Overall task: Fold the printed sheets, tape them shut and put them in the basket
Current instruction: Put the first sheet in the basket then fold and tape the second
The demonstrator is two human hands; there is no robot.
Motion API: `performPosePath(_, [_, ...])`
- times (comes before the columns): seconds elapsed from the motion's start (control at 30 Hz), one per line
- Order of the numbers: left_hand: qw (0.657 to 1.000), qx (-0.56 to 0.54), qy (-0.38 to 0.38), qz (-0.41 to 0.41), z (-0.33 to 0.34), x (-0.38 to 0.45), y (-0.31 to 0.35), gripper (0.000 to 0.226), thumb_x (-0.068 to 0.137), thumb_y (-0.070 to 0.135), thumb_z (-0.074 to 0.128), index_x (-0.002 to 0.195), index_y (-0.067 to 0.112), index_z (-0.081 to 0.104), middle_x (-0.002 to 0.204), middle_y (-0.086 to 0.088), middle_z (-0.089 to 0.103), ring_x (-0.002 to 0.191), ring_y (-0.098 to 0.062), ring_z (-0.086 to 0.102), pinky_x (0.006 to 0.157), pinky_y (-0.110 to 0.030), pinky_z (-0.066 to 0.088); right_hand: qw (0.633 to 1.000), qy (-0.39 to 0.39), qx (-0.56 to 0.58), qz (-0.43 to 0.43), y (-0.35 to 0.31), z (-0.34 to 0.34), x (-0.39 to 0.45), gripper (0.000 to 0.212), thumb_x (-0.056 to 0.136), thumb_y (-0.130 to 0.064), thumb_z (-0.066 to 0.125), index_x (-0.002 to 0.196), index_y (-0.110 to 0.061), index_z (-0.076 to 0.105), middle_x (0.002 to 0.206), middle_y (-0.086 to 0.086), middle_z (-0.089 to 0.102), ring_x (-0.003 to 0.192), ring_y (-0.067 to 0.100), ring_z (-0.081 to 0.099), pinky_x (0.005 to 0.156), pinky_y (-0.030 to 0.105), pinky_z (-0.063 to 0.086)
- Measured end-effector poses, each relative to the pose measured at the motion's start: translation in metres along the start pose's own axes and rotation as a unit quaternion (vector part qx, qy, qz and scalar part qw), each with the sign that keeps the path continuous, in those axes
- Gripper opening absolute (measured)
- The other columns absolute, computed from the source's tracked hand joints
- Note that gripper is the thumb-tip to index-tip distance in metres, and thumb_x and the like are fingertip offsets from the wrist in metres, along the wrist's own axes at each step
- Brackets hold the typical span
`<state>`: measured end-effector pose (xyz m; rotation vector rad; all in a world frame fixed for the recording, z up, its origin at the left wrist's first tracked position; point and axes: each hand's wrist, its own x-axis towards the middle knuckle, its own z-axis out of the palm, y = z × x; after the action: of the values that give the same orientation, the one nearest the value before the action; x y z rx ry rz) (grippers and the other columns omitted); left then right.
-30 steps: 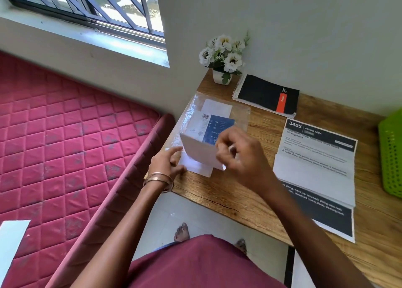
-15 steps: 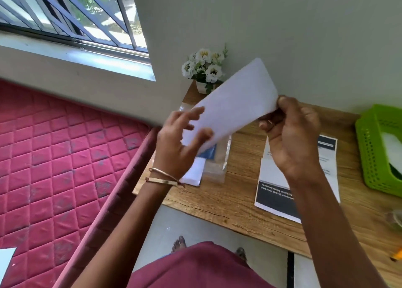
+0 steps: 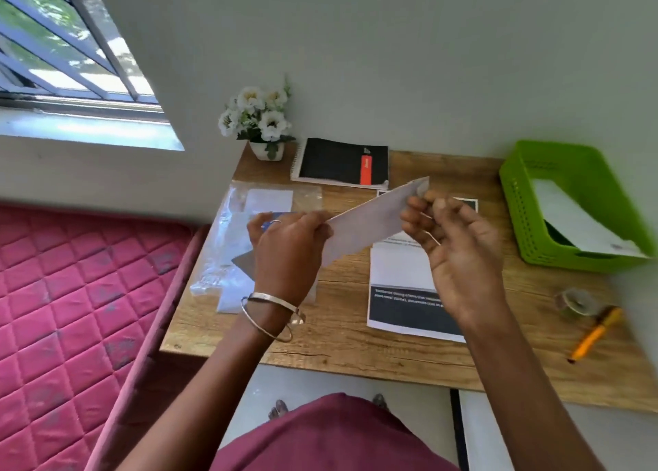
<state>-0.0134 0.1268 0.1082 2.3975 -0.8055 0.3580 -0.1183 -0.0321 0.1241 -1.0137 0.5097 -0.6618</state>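
A white envelope-like sheet (image 3: 370, 221) hangs slanted above the wooden table (image 3: 349, 342). My left hand (image 3: 288, 250) grips its lower left end, and my right hand (image 3: 452, 242) pinches its upper right end with the fingertips. Under my right hand lies a partly folded printed sheet (image 3: 402, 292) with a black band. The green basket (image 3: 569, 203) stands at the table's right end with a folded white sheet (image 3: 576, 221) inside. A clear tape roll (image 3: 575, 301) sits near the right front.
A clear plastic bag (image 3: 228, 242) with white papers lies at the table's left. A black notebook (image 3: 341, 161) and a flower pot (image 3: 263, 121) stand against the wall. A yellow pen (image 3: 594, 335) lies beside the tape. A pink mattress (image 3: 71, 310) lies left.
The white sheet came up out of the plastic bag, was raised high, and has now dropped lower and turned flatter between both hands. The view has swung right, showing basket, tape and pen.
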Motion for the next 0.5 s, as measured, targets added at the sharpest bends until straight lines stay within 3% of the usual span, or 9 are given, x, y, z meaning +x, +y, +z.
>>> performPosePath(0.07, [0.999,-0.009,-0.041,-0.015,0.004,0.003,0.005,0.018,0.088,0.016,0.055,0.092,0.025,0.07,0.078,0.005,0.07,0.081,-0.02,0.063,0.088,-0.038,0.026,0.986,0.016,-0.154,-0.069,0.008,-0.016,-0.002,0.022,0.088,-0.013,0.064,0.109,-0.005,0.064,0.104,0.01,0.07,0.097,0.022,0.066,0.08,0.034,0.056])
performPosePath(0.17, [0.995,-0.013,-0.095,-0.04,0.012,0.004,0.011,0.02,0.092,0.017,0.049,0.097,0.025,0.067,0.069,0.009,0.058,0.083,-0.021,0.059,0.088,-0.037,0.024,0.914,0.025,-0.377,-0.15,0.019,-0.037,-0.004,0.036,0.082,-0.024,0.073,0.114,-0.013,0.063,0.112,-0.002,0.066,0.104,0.011,0.061,0.085,0.035,0.054])
performPosePath(0.23, [0.991,-0.021,-0.124,-0.049,0.017,0.003,0.012,0.021,0.092,0.018,0.048,0.1,0.025,0.066,0.068,0.012,0.053,0.084,-0.021,0.058,0.087,-0.036,0.023,0.864,0.033,-0.464,-0.194,0.027,-0.049,-0.004,0.041,0.079,-0.035,0.073,0.113,-0.016,0.062,0.115,-0.001,0.063,0.107,0.018,0.056,0.086,0.043,0.05])
performPosePath(0.3, [0.986,-0.031,-0.153,-0.055,0.022,0.003,0.013,0.021,0.092,0.019,0.048,0.102,0.026,0.065,0.071,0.01,0.058,0.088,-0.023,0.058,0.087,-0.036,0.024,0.837,0.047,-0.502,-0.211,0.031,-0.06,-0.001,0.042,0.077,-0.039,0.071,0.112,-0.018,0.062,0.114,0.002,0.061,0.108,0.025,0.053,0.086,0.052,0.047])
performPosePath(0.37, [0.982,-0.042,-0.177,-0.058,0.027,0.005,0.012,0.021,0.092,0.019,0.05,0.103,0.026,0.066,0.078,0.005,0.066,0.091,-0.024,0.058,0.086,-0.036,0.027,0.832,0.055,-0.509,-0.214,0.032,-0.07,0.003,0.038,0.077,-0.035,0.074,0.11,-0.017,0.063,0.11,0.002,0.062,0.103,0.027,0.055,0.082,0.052,0.048])
performPosePath(0.5, [0.972,-0.08,-0.213,-0.065,0.037,0.009,0.006,0.018,0.089,0.017,0.054,0.094,0.026,0.068,0.079,0.002,0.069,0.086,-0.026,0.061,0.087,-0.049,0.042,0.836,0.034,-0.513,-0.191,0.028,-0.082,0.008,0.03,0.082,-0.022,0.073,0.11,-0.012,0.066,0.091,-0.001,0.066,0.077,0.015,0.061,0.065,0.033,0.053])
